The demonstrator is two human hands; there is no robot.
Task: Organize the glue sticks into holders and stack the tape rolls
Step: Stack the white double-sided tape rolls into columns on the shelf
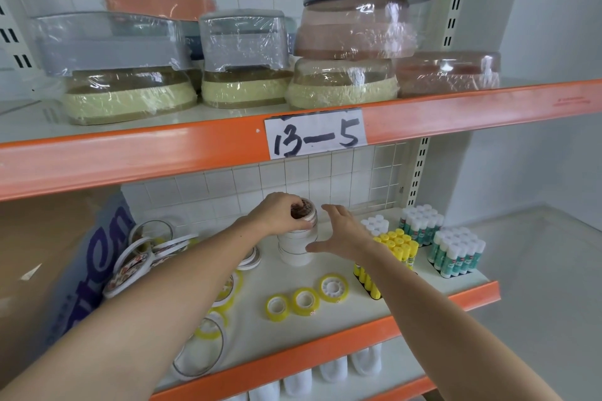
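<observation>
I counted two hands (277,212) | three small yellow tape rolls (304,299) out front | one white roll stack (294,246), its roll count unclear | four glue stick blocks (456,251): two green, one yellow, one white | wrapped tubs (130,94) above, too overlapped to count
</observation>
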